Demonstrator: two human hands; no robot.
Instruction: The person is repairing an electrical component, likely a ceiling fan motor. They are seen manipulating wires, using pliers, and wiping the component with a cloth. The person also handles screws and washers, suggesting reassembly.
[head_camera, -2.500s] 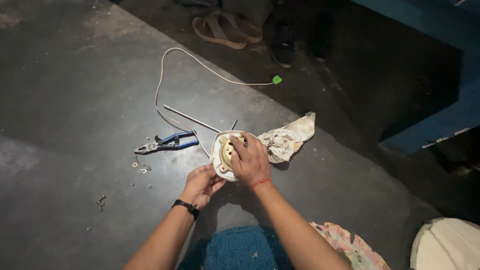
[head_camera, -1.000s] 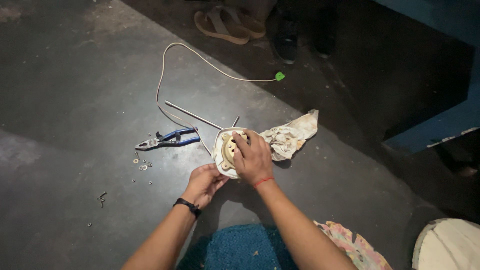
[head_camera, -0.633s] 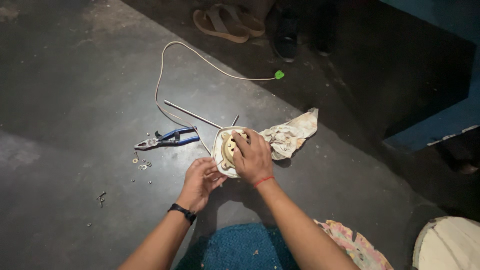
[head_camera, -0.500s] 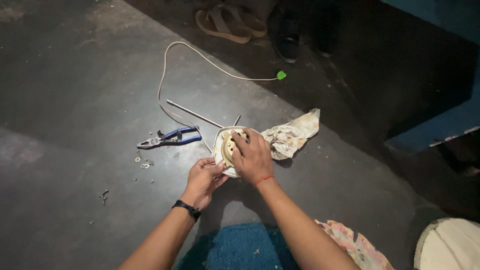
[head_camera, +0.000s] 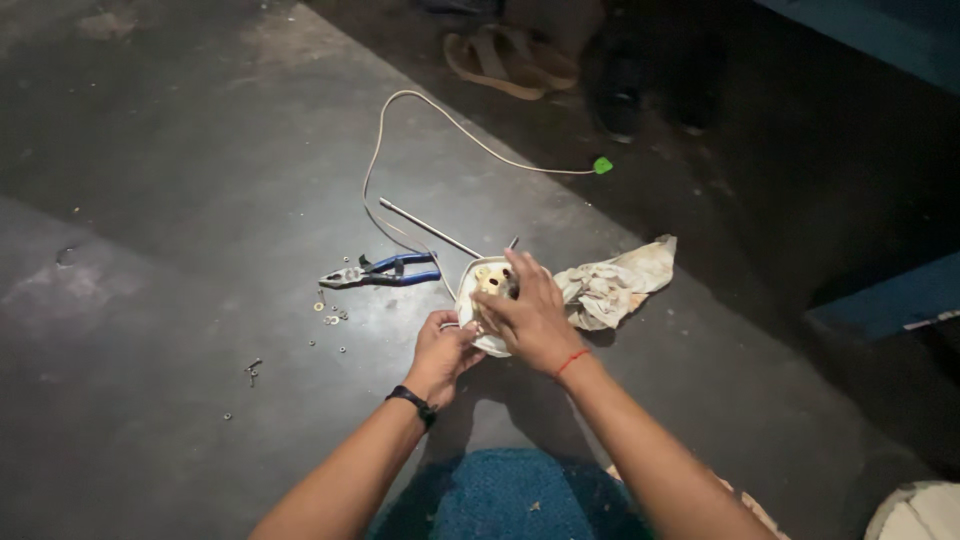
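At the far left, a few small screws (head_camera: 252, 369) lie on the dark concrete floor (head_camera: 150, 200), and a scatter of washers and nuts (head_camera: 328, 315) sits a little to their right. Just beyond those rest blue-handled pliers (head_camera: 385, 271), jaws pointing left. A thin cream cable (head_camera: 400, 130) loops across the floor behind the pliers and runs off to the right, ending in a green plug (head_camera: 602, 165). A slim metal rod (head_camera: 430, 229) lies at a slant between the pliers and the hands.

The left hand (head_camera: 442, 352), with a black band on its wrist, grips the near left edge of a round white fitting (head_camera: 482, 300), its fingers curled shut against the rim. The fitting is held just above the floor in the middle of the scene, tilted so its open face with cream-coloured parts inside shows. The right hand (head_camera: 530, 315), a red thread on its wrist, lies over the right side of the fitting with its fingers bent down into the open face; whether they pinch something small there cannot be told.

Just to the right of the hands, a crumpled pale rag (head_camera: 618, 285) lies on the floor. Far back, a pair of sandals (head_camera: 510, 62) stands in shadow.
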